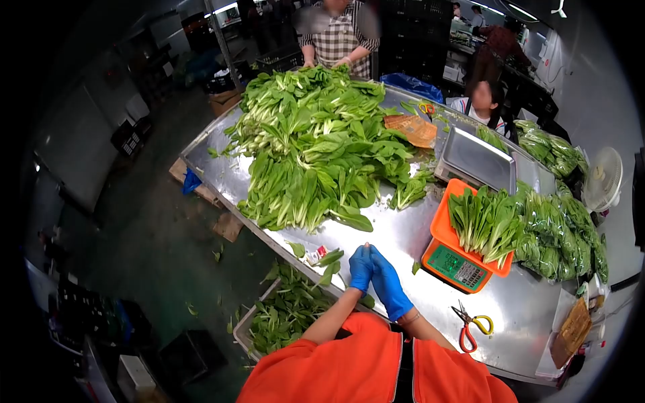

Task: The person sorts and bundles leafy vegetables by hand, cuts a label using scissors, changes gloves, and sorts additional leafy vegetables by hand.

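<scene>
My left hand [361,270] and my right hand [390,285], both in blue gloves, are pressed together over the front part of the metal table [403,232]. Their fingers are closed against each other, and whatever may lie between them is hidden. Close to my left hand are a few loose leaves [329,267] and a small red and white packet [318,254]. Beyond my hands rises a big heap of leafy greens [316,148]. Right of my right hand, an orange scale [457,266] carries an orange tray [440,225] with a bunch of greens [485,221] in it.
Scissors [468,326] with red and yellow handles lie at the near right. Bagged greens [554,232] line the right side by a fan [603,178]. A second scale [478,158] stands behind. A crate of leaves [245,329] sits below the left edge. A person [342,37] stands opposite.
</scene>
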`<state>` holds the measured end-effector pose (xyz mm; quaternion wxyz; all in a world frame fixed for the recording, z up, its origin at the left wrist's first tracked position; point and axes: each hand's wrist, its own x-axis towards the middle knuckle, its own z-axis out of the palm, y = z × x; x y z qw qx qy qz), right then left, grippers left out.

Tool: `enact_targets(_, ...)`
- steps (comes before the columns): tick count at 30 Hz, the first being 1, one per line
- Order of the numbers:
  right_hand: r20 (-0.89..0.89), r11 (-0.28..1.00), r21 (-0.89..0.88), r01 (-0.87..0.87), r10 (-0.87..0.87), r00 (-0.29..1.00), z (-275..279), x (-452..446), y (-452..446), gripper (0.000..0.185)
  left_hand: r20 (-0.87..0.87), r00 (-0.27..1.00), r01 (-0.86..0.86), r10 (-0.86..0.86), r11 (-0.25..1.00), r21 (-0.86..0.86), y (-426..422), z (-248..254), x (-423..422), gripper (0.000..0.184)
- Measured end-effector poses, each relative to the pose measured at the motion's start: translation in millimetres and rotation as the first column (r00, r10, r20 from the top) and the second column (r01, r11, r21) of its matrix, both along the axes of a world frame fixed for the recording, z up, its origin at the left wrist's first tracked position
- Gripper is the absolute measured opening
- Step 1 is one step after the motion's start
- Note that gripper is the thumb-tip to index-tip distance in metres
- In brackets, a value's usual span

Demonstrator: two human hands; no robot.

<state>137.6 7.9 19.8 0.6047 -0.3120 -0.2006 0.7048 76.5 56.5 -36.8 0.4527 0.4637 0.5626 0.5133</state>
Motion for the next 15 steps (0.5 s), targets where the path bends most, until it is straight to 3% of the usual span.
enact_targets(2, -0.003, 0.994, 0.092, -0.053, 0.053, 0.999, 0.4, 0.1, -4.2, 0.047, -0.123, 0.991, -0.044, 0.049, 0.998, 0.044, -0.5, 11.7, -3.7, 0.033)
enact_targets(3, -0.005, 0.984, 0.143, -0.109, 0.111, 0.994, 3.0, 2.3, -7.4, 0.048, -0.062, 0.996, -0.059, 0.063, 0.997, 0.059, 6.0, 0.3, -6.0, 0.032)
enact_targets(5, -0.048, 0.985, 0.114, -0.133, 0.140, 0.989, 18.0, 3.7, -16.8, 0.048, -0.136, 0.990, -0.037, 0.042, 0.999, 0.038, 3.4, 10.6, -9.4, 0.031)
enact_targets(8, -0.113, 0.956, 0.229, -0.182, 0.212, 0.971, 16.1, 7.4, -20.2, 0.049, -0.134, 0.984, -0.098, 0.119, 0.984, 0.151, 9.2, 7.6, -13.0, 0.031)
enact_targets(11, -0.151, 0.957, 0.232, -0.173, 0.211, 0.966, 39.2, 11.4, -30.7, 0.046, -0.106, 0.994, 0.030, -0.025, 0.999, 0.043, 4.3, 17.2, -13.7, 0.032)
enact_targets(13, -0.106, 0.993, 0.073, -0.087, 0.095, 0.990, 45.4, 18.5, -38.4, 0.041, 0.060, 0.973, 0.211, -0.222, 0.966, 0.148, -1.4, 30.8, -8.2, 0.031)
enact_targets(14, -0.105, 0.995, 0.082, -0.059, 0.068, 0.992, 38.5, 21.8, -37.6, 0.041, 0.166, 0.941, 0.265, -0.294, 0.947, 0.180, -1.5, 22.6, -4.7, 0.027)
enact_targets(15, -0.104, 0.997, -0.021, -0.069, 0.066, 0.992, 24.8, 25.6, -35.1, 0.038, 0.165, 0.934, 0.287, -0.318, 0.940, 0.184, -4.6, 20.8, -0.8, 0.027)
